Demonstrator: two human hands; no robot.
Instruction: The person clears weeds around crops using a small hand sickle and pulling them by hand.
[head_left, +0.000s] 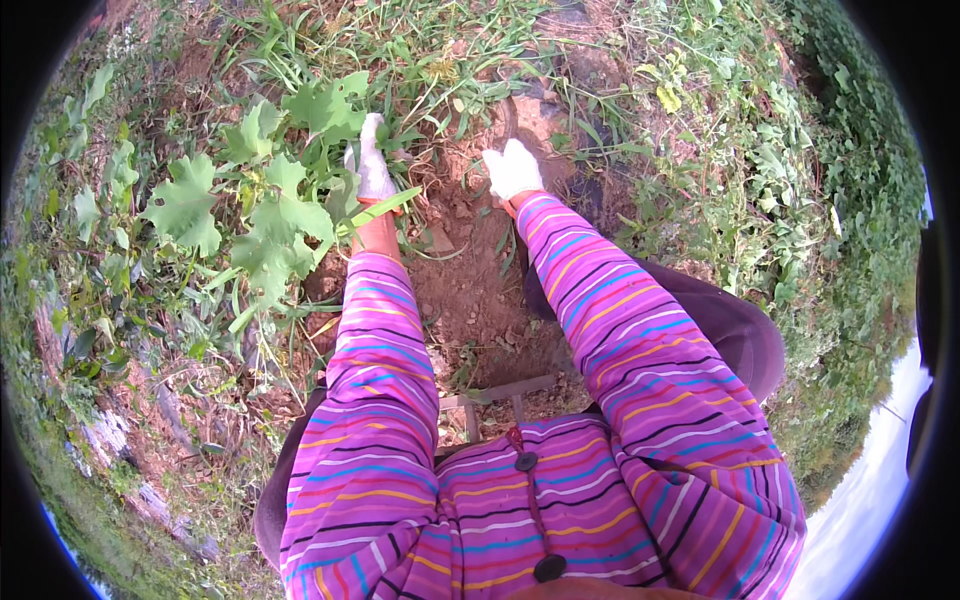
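Note:
My left hand (369, 169), in a white knit glove, is closed around a bunch of green weeds. Large lobed leaves (281, 217) spread to its left, and a long grass blade (382, 210) crosses the wrist. Foliage partly covers the fingers. Over bare reddish soil (472, 277), my right hand (514, 169) is curled in a bright white glove. Just beyond it shows a thin dark curved shape (512, 116), perhaps a tool's blade. Glare and the angle hide whether the right fingers hold it.
Between my legs stands a low stool frame (517, 390). Tangled grass (420, 60) grows ahead, with dark plastic sheeting (589, 184) showing through the soil on the right. Dense leafy vines (780, 180) line the right side. My bent knee (739, 337) sticks out beside the right sleeve.

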